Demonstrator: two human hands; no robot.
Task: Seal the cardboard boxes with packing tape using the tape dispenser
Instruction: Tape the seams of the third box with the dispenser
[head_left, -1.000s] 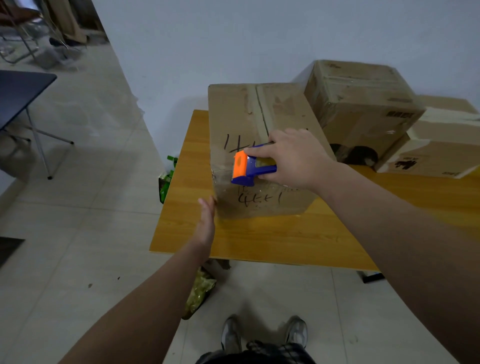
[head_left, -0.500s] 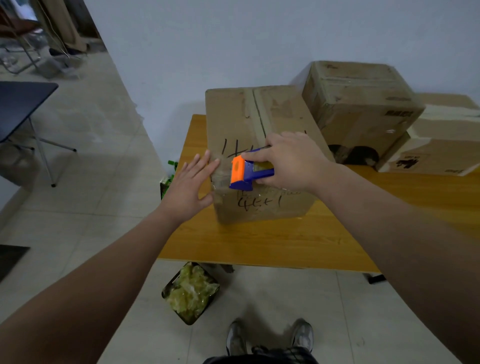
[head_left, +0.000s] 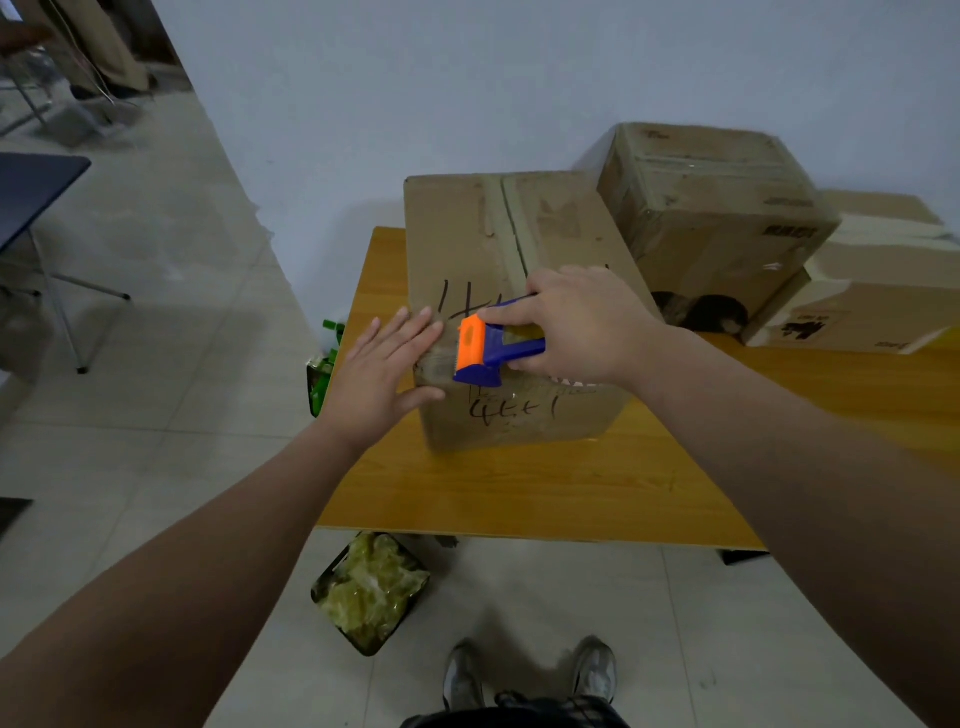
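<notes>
Wooden table (head_left: 519, 499): left hand (head_left: 382, 374) flat on box (head_left: 493, 249) corner; right hand (head_left: 582, 325) grips tape dispenser (head_left: 488, 351).

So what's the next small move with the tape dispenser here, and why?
Probably twist the tape dispenser to cut the tape: the left hand lies flat, pinning the strip at the near-left corner of the box, and only a short stretch runs to the dispenser in the right hand.

Front box (head_left: 467, 249) stands on the table (head_left: 519, 493), at its left end. Tape dispenser (head_left: 488, 353) sits at the box's near top edge, gripped by the right hand (head_left: 582, 327). Left hand (head_left: 379, 374) lies flat on the box's left corner. Second box (head_left: 717, 208) and third box (head_left: 872, 291) stand behind, rightward. Bin (head_left: 369, 592) is on the floor below the table's front edge.
</notes>
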